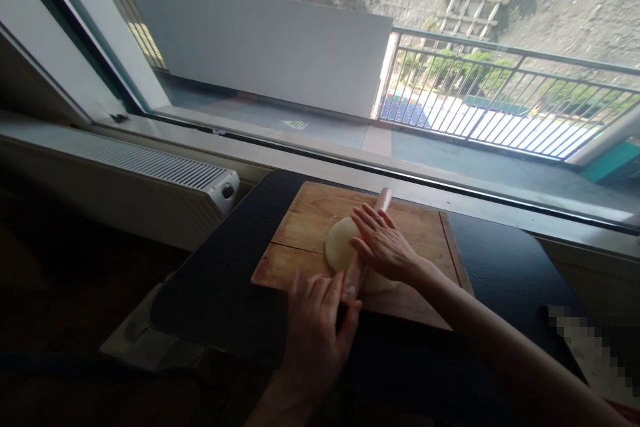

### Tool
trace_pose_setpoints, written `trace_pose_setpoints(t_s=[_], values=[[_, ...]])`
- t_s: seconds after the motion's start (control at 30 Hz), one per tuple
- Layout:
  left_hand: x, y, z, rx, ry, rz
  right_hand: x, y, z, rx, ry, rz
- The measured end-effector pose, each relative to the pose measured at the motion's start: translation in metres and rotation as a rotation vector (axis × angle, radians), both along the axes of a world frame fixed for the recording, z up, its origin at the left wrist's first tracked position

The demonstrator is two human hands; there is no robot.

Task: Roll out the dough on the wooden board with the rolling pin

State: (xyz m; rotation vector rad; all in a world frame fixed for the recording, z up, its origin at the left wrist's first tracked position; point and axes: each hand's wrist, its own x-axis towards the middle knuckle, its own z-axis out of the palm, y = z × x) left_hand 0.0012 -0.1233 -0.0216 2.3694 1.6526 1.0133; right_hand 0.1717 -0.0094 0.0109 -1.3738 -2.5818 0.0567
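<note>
A pale, round, flattened piece of dough (340,245) lies on a wooden board (305,213). Across the dough's right side runs a light rolling pin (384,199), slanting from far right to near left. My right hand (384,247) rests on top of the pin's middle, fingers stretched out flat and thumb apart, hiding that stretch of it. At the near end, the fingers and thumb of my left hand (320,313) close about the pin; this hand is slightly blurred. More pale dough or flour (383,285) shows on the board below my right wrist.
The board sits on a dark table (220,273) with rounded corners, against a windowsill (320,170). A white radiator (165,180) stands to the left. Beyond the glass are a walkway and a metal railing (465,90). A pixelated patch (595,347) covers something at lower right.
</note>
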Motion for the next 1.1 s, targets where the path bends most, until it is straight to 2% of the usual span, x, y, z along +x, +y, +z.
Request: trace_pose_setpoints(t_s=[0.07, 0.13, 0.23, 0.33, 0.53, 0.63, 0.73, 0.87, 0.93, 1.0, 1.1], values=[[-0.014, 0.006, -0.001, 0.018, 0.042, 0.081, -0.046, 0.025, 0.004, -0.039, 0.041, 0.051], [-0.026, 0.011, -0.001, 0.037, 0.076, 0.156, -0.089, 0.046, 0.008, -0.055, 0.066, 0.037], [-0.035, 0.016, 0.0, 0.054, 0.108, 0.212, -0.123, 0.06, 0.01, -0.022, 0.087, 0.018], [-0.029, 0.012, -0.001, 0.075, 0.116, 0.173, -0.1, 0.047, 0.009, -0.028, 0.103, -0.03], [0.018, -0.005, -0.002, 0.027, 0.032, -0.056, 0.034, -0.027, -0.001, -0.036, 0.012, -0.151], [0.031, -0.007, 0.001, 0.006, 0.0, -0.1, 0.06, -0.044, -0.004, -0.009, -0.04, -0.171], [0.021, -0.004, 0.001, 0.018, 0.013, -0.028, 0.033, -0.028, -0.003, 0.006, -0.019, -0.132], [-0.009, -0.003, -0.003, 0.03, 0.08, 0.113, -0.049, 0.016, 0.005, -0.007, 0.046, -0.016], [-0.021, -0.005, -0.003, 0.04, 0.105, 0.163, -0.081, 0.03, 0.008, -0.02, 0.059, -0.009], [-0.026, -0.008, -0.002, 0.049, 0.113, 0.177, -0.093, 0.032, 0.009, -0.02, 0.058, -0.031], [-0.024, -0.013, -0.001, 0.037, 0.091, 0.113, -0.067, 0.016, 0.006, -0.028, 0.042, -0.084]])
